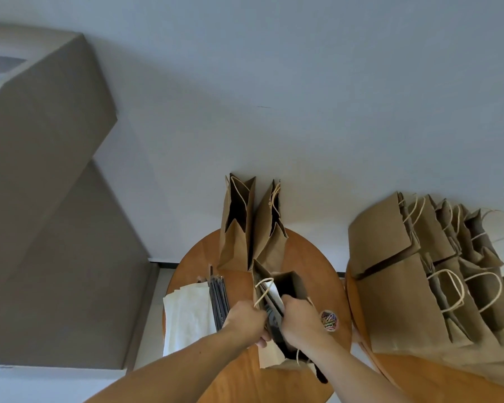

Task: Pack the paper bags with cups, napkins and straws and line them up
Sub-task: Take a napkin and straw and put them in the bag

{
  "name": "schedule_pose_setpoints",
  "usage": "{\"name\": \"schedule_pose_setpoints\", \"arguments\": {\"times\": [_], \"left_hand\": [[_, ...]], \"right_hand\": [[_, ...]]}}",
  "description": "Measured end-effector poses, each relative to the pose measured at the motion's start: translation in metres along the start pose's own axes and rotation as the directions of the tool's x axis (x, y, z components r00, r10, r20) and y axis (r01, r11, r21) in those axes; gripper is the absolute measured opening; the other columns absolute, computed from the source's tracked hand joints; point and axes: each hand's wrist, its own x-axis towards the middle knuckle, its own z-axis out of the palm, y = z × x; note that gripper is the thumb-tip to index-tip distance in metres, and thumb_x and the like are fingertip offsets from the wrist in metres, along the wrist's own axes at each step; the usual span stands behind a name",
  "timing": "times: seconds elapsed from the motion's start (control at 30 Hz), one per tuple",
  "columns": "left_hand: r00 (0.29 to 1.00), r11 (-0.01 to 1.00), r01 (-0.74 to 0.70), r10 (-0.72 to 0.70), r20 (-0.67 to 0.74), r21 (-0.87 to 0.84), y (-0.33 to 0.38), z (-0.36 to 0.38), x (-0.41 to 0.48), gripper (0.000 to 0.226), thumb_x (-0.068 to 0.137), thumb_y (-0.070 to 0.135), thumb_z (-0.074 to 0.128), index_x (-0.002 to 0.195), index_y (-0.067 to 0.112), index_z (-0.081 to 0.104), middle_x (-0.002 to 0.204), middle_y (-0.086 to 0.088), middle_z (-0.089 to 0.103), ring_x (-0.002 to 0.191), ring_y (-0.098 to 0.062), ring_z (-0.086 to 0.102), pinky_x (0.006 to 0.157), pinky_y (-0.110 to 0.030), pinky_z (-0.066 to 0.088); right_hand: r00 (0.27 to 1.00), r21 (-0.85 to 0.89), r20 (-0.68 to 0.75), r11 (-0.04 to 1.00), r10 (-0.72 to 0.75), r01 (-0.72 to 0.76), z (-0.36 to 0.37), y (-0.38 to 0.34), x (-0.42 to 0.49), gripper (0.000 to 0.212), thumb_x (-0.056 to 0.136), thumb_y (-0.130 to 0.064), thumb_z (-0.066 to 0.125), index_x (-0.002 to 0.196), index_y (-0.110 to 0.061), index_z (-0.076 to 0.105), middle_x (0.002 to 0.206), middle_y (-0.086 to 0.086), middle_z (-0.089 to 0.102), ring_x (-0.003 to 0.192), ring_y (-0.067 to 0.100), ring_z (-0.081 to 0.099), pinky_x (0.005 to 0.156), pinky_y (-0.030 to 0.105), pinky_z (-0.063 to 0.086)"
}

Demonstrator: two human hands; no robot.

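Two bare forearms come up from the lower edge of the view, with no sleeves showing anywhere along their visible length. The left hand (246, 318) and the right hand (301, 321) wear no gloves. No ring, watch or bracelet shows on the wrists or on the visible fingers.

Soft, even, fairly dim light, cool grey on the wall (303, 82); no hard shadows and no glare, only faint shade behind the standing paper bags (236, 225) and dark interiors at their open mouths. Strong wide-angle distortion: the grey block (47, 199) at left leans and stretches toward the frame edge, and the round wooden table (303, 257) bows. Focus mostly acceptable; slight softness and smear on the hands and at the frame's outer margins.
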Motion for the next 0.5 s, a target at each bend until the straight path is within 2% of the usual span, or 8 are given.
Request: {"name": "schedule_pose_setpoints", "arguments": {"times": [0.07, 0.13, 0.2, 0.27, 0.33, 0.4, 0.5], "left_hand": [[1.000, 1.000, -0.005, 0.005, 0.008, -0.004, -0.002, 0.001, -0.002, 0.023, 0.098, 0.013, 0.045, 0.095, 0.004, 0.066, 0.063, -0.007, 0.073, 0.055, -0.017, 0.071, 0.051, -0.022, 0.056], [1.000, 1.000, -0.012, 0.012, 0.023, 0.003, -0.004, 0.003, -0.005, 0.022, 0.099, 0.014, 0.045, 0.097, 0.004, 0.064, 0.063, -0.006, 0.073, 0.054, -0.015, 0.071, 0.046, -0.018, 0.051], [0.999, 1.000, -0.012, 0.011, 0.039, 0.017, -0.006, 0.003, -0.005, 0.023, 0.100, 0.014, 0.043, 0.097, 0.005, 0.064, 0.063, -0.004, 0.073, 0.056, -0.015, 0.072, 0.049, -0.017, 0.052], [0.999, 0.999, -0.004, 0.003, 0.039, 0.036, -0.008, 0.001, -0.003, 0.024, 0.100, 0.015, 0.042, 0.097, 0.005, 0.064, 0.063, -0.004, 0.073, 0.059, -0.015, 0.072, 0.052, -0.019, 0.055], [0.999, 0.999, -0.012, 0.011, 0.035, 0.040, -0.011, -0.001, -0.001, 0.023, 0.100, 0.016, 0.042, 0.097, 0.007, 0.063, 0.063, -0.004, 0.073, 0.060, -0.016, 0.073, 0.058, -0.022, 0.059], [0.999, 0.999, -0.019, 0.018, 0.033, 0.032, -0.014, -0.002, -0.002, 0.021, 0.101, 0.017, 0.042, 0.096, 0.010, 0.062, 0.065, -0.004, 0.073, 0.060, -0.017, 0.073, 0.061, -0.024, 0.060], [0.999, 0.999, -0.026, 0.025, 0.037, 0.022, -0.017, -0.001, -0.002, 0.021, 0.100, 0.017, 0.042, 0.096, 0.009, 0.061, 0.067, -0.006, 0.074, 0.062, -0.019, 0.073, 0.065, -0.027, 0.062]], "right_hand": [[0.996, -0.003, 0.047, 0.997, 0.076, -0.076, 0.003, 0.000, 0.009, 0.014, 0.093, -0.014, 0.057, 0.094, -0.027, 0.051, 0.082, -0.010, 0.053, 0.095, 0.018, 0.064, 0.073, 0.026, 0.046], [0.989, 0.007, 0.109, 0.994, 0.104, -0.105, 0.008, -0.001, 0.022, 0.011, 0.093, -0.014, 0.054, 0.099, -0.023, 0.057, 0.090, -0.003, 0.060, 0.102, 0.025, 0.063, 0.076, 0.029, 0.044], [0.985, -0.039, 0.161, 0.998, 0.061, -0.055, 0.014, -0.003, 0.038, 0.020, 0.095, -0.015, 0.050, 0.110, -0.012, 0.063, 0.106, 0.008, 0.065, 0.106, 0.029, 0.063, 0.081, 0.030, 0.044], [0.980, -0.157, 0.194, 0.984, -0.048, 0.079, 0.024, 0.002, 0.046, 0.021, 0.096, -0.020, 0.048, 0.096, -0.012, 0.067, 0.095, 0.004, 0.068, 0.090, 0.023, 0.063, 0.086, 0.031, 0.049], [0.969, -0.219, 0.237, 0.967, -0.074, 0.128, 0.033, 0.006, 0.054, 0.023, 0.097, -0.027, 0.048, 0.084, -0.019, 0.065, 0.085, 0.002, 0.065, 0.081, 0.019, 0.059, 0.087, 0.034, 0.050], [0.964, -0.188, 0.265, 0.980, -0.018, 0.070, 0.038, 0.009, 0.057, 0.023, 0.099, -0.033, 0.047, 0.087, -0.021, 0.064, 0.091, 0.001, 0.065, 0.089, 0.021, 0.061, 0.088, 0.033, 0.049], [0.968, -0.242, 0.248, 0.970, 0.028, 0.034, 0.041, 0.013, 0.060, 0.029, 0.102, -0.035, 0.041, 0.088, -0.020, 0.061, 0.096, 0.003, 0.064, 0.100, 0.025, 0.060, 0.089, 0.032, 0.046]]}}
